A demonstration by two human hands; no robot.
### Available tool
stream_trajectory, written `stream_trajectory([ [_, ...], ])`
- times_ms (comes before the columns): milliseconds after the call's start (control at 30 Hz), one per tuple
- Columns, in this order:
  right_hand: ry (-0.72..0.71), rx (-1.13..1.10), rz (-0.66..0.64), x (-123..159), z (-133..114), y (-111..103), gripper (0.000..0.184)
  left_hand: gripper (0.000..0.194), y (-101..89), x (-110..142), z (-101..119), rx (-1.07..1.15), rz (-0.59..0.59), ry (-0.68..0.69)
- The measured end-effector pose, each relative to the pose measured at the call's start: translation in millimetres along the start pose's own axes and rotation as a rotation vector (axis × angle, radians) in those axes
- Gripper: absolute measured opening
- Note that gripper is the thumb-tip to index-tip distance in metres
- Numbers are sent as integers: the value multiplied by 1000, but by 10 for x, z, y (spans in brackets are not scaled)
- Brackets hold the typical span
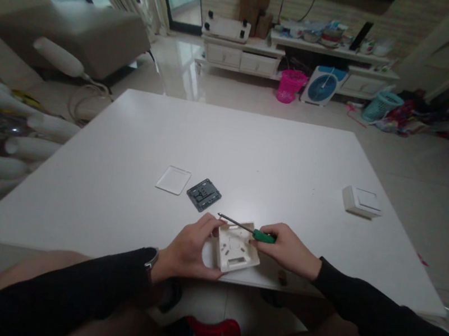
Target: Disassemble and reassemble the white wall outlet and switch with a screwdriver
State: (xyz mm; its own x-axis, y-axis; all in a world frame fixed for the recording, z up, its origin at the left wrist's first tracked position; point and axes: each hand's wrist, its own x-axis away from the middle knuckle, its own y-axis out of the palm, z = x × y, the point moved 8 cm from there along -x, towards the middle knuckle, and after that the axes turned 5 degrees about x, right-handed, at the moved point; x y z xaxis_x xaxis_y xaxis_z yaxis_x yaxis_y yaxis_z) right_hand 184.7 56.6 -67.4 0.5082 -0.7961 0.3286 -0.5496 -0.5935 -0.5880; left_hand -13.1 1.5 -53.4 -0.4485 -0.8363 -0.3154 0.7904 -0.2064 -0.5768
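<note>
My left hand (pixel 194 245) grips the left side of a white square switch back box (pixel 237 249), thumb along its near edge and fingers at its far left corner. The box's hollow side faces up, near the table's front edge. In my right hand (pixel 290 248) is a screwdriver with a green handle (pixel 263 236); its metal shaft (pixel 237 223) points left across the box's far rim. Fingers of my right hand are also close to the box's right side. Beyond the box lie a dark grey switch frame (pixel 204 195) and a white square cover plate (pixel 173 180).
A white box with a wall switch (pixel 364 202) sits at the right of the white table (pixel 229 140). A small brownish item (pixel 282 278) lies by the front edge. Past the table stand a pink basket (pixel 290 86) and a blue fan (pixel 322 86).
</note>
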Motion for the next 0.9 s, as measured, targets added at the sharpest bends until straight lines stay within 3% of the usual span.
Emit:
stream_trajectory([
  [200, -15, 38, -11, -16, -3, 46, 26, 94, 100, 75, -24, 77, -24, -53],
  [300, -35, 77, 59, -49, 10, -149, 26, 101, 96, 86, -133, 128, 1, -93],
  [367, -24, 119, 107, -79, 64, -327, 27, 89, 86, 64, -200, 85, -11, -98],
  [467, 24, 165, 165, -132, 210, -568, 32, 67, 168, 21, -218, -74, -174, -22],
  [567, 60, 214, 204, -185, 355, -686, 33, 68, 312, 43, -194, -211, -380, 82],
  [700, 94, 279, 200, -244, 475, -660, 35, 71, 417, 109, -237, -295, -485, 84],
  [900, 106, 323, 181, -285, 484, -568, 34, 69, 410, 123, -281, -296, -468, 44],
])
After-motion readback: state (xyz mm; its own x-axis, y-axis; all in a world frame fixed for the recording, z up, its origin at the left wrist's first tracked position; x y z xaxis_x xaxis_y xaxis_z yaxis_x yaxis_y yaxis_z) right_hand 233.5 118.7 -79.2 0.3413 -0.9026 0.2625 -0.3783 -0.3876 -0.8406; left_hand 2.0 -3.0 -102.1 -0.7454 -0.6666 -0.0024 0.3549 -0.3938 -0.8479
